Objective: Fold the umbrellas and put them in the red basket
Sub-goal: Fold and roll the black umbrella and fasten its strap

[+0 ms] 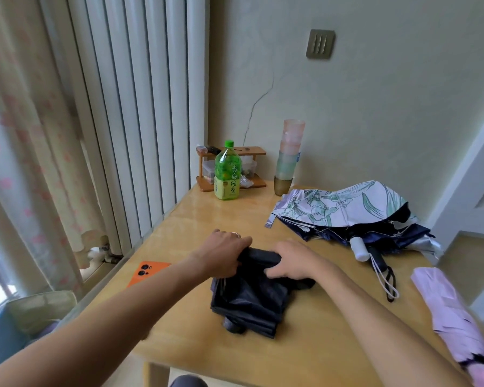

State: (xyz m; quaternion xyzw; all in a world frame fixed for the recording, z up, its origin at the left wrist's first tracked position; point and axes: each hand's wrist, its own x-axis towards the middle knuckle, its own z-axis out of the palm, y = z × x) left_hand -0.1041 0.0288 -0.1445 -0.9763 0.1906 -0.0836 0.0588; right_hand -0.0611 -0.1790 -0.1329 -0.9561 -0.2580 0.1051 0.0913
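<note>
— What do we have on the table (185, 219)?
— A floral umbrella (347, 208) lies far right and a lilac umbrella (453, 311) at the near right edge. Our black umbrella (249, 297) is mid-table, loosely bundled.
— And our hands?
— The left hand (224, 254) curls round its far end. The right hand (291, 261) is draped over it, and we cannot tell its grip.

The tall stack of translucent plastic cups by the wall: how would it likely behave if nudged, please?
The stack of translucent plastic cups would probably tip easily: it is tall, narrow and looks slightly tilted. Plastic suggests it is light, so it might slide on the glossy wooden table.
</note>
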